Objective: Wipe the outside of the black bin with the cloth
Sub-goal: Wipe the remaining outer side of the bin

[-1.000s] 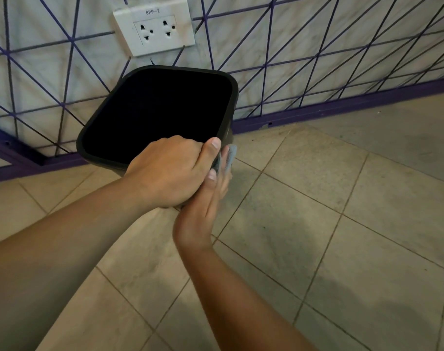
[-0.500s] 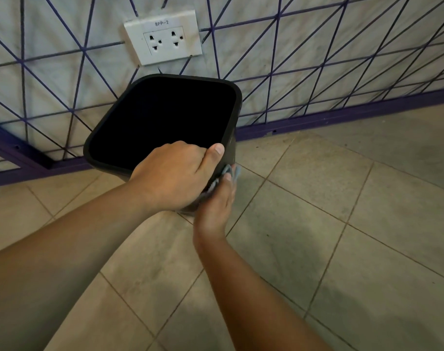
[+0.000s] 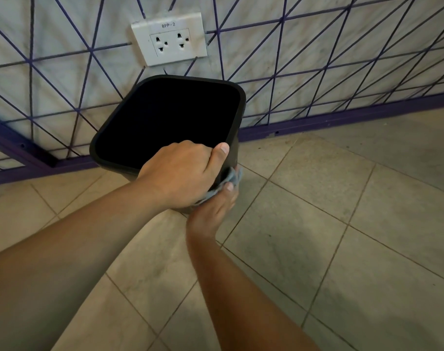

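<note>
Head view, only one available.

Black bin (image 3: 165,122) sits on the tiled floor (image 3: 342,224), tilted so the open mouth faces the camera. Far side is up against the wall (image 3: 317,46), right below the white double socket (image 3: 169,39). Inside reads as plain black, no detail.

Left hand (image 3: 180,173): clamped over the near rim of the bin at its right corner. Fingers curl over the edge and into the mouth, so the fingertips are hidden. Thumb stretched flat along the outer rim, nail up, tip right at the corner. Firm grip on the bin.

Right hand (image 3: 213,209): lower down, tucked under the left hand, against the bin's outer side wall near the same corner. It holds the blue-grey cloth (image 3: 231,178), bunched between hand and bin. Thumb bent on top of the cloth, nail visible. Other fingers are behind the cloth and the bin wall, one tip just shows past the fabric edge; can't tell exactly how far they're curled. Cloth is touching the bin's outside; most of it is hidden by the left hand.

Both forearms bare, coming in from the bottom of frame. Purple baseboard (image 3: 342,117) runs along the foot of the wall; purple diagonal lines cross the wall.
</note>
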Demonstrator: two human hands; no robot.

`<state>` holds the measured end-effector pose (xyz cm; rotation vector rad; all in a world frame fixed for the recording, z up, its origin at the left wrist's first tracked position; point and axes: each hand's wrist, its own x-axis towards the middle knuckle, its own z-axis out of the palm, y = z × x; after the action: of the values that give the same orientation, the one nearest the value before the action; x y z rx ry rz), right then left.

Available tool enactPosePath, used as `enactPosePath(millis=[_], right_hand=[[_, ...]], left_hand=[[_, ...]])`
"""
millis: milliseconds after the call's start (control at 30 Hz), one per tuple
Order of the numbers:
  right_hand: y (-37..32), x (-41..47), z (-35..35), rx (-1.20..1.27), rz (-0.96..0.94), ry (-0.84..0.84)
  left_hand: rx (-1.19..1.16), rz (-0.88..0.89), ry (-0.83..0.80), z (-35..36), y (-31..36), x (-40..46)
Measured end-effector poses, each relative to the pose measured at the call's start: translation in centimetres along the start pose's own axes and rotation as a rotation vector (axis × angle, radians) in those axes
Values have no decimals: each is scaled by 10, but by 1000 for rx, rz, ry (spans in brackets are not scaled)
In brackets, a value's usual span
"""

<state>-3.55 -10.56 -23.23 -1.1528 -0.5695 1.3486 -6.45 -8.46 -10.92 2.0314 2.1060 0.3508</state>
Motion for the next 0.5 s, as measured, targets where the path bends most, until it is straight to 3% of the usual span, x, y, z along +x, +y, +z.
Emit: enactPosePath(millis=[100,267,400,500], right_hand=[[2,11,3,59,114,58],[-9,-18,6,-42,-63,-37],[21,39,-18,18,255,17],[22,34,-16,16,288,-46]], left_hand=[[14,-7,2,1,0,-1],[4,17,9,0,0,-1],[36,-6,18,0,1,-3],[51,0,-3,-1,1,-4]])
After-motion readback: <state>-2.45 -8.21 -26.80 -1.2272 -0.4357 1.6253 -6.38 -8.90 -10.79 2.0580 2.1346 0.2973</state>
